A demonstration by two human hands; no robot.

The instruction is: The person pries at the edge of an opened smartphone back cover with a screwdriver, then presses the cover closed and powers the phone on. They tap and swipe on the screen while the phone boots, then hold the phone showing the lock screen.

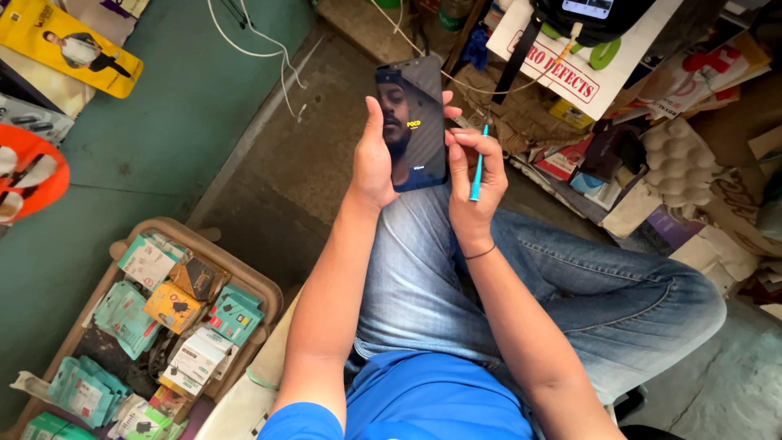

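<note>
Cluttered repair corner, concrete floor, we're sitting with a phone over our lap.

Our left hand (375, 159) grips the upright smartphone (413, 122); right hand (472, 183) fingers pinch a teal tool (477, 171) just right of it, parallel.

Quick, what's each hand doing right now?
Left hand: closed around the phone, holding it upright.
Right hand: closed on a blue tool, fingers touching the phone's edge.

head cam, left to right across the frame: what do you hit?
Orange disc → tray of small packets → left hand → smartphone → blue tool in the right hand → white egg tray.
</note>
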